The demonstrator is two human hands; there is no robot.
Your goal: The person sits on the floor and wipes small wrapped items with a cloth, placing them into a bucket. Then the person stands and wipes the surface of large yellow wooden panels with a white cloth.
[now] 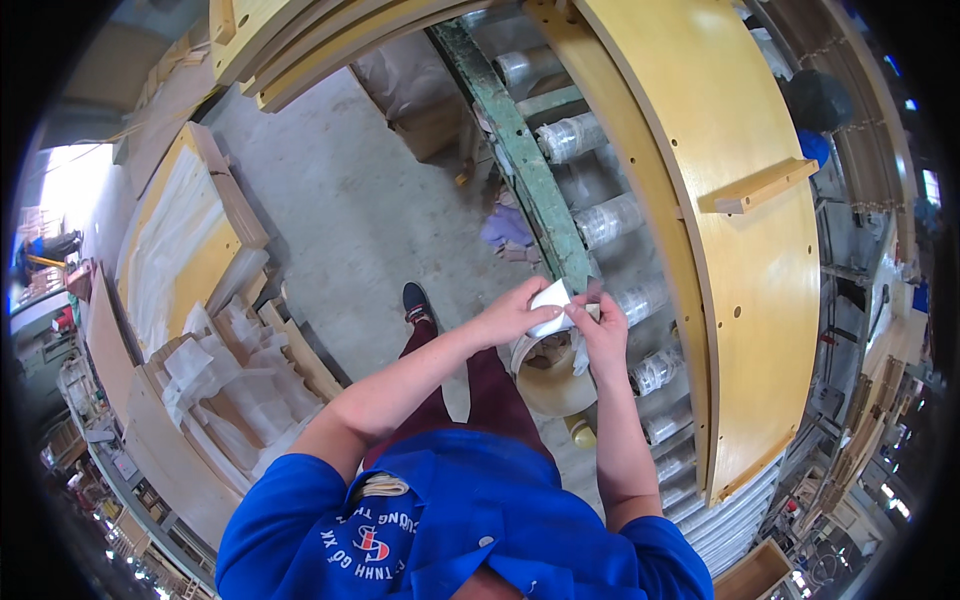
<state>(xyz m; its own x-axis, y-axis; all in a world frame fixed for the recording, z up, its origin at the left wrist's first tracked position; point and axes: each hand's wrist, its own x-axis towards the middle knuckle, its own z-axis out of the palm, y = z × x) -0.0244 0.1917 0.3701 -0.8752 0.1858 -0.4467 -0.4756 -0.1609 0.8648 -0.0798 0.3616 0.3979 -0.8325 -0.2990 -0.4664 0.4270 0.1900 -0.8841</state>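
In front of me, above the round tan container [556, 390], both hands hold a small white folded piece [549, 308], like paper or thin sheet. My left hand [510, 314] is closed on its left side, the thumb lying along it. My right hand [603, 330] pinches its right edge between thumb and fingers. A small greyish, see-through scrap [594, 290] shows by the right fingertips; I cannot make out what it is. Crumpled material [548, 350] lies in the container, partly hidden by my hands.
At the right, curved yellow wooden panels [745, 250] rest on a roller conveyor with plastic-wrapped rollers [610, 218] and a green metal rail [525, 165]. More curved panels [330, 45] are at the far side. Wrapped wooden parts [190, 230] stand at left. Purple cloth [508, 228] lies beside the rail.
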